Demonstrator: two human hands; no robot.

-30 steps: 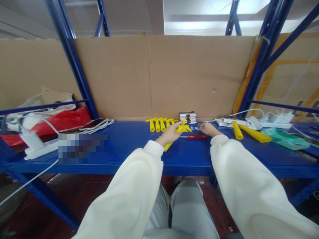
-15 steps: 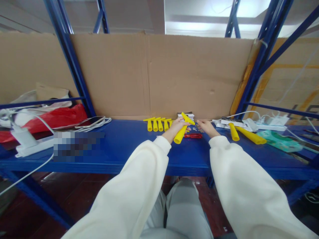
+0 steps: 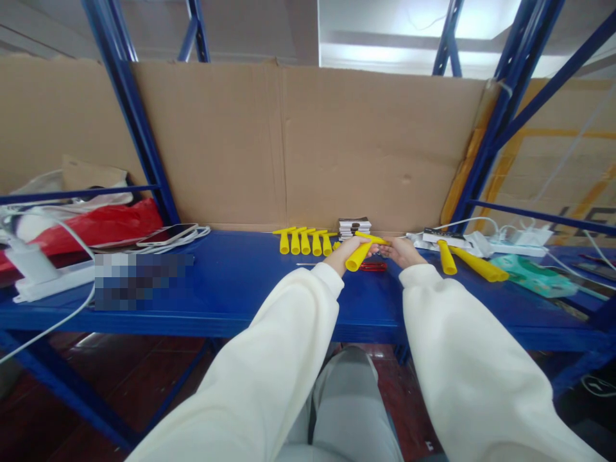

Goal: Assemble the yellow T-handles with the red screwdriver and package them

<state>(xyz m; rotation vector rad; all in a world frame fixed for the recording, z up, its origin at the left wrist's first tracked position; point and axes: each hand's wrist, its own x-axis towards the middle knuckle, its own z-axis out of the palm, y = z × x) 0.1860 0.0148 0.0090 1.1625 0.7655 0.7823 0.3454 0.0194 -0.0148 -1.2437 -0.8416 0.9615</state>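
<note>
Fingers of my left hand (image 3: 342, 255) are gripping a yellow tube (image 3: 358, 258) above the bench (image 3: 255, 279), my right hand (image 3: 402, 252) is hovering at its thin end, grip unclear, red screwdriver (image 3: 375, 267) lying below

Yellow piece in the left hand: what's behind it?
Past the yellow piece show the black-and-white stack and part of the red screwdriver handle; whatever lies directly behind is covered.

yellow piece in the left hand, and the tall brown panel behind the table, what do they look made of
Yellow piece: probably plastic, smooth, one even bright colour, though rubber is possible. Brown panel: likely cardboard, matt, with a vertical crease and uneven top edge.
</note>
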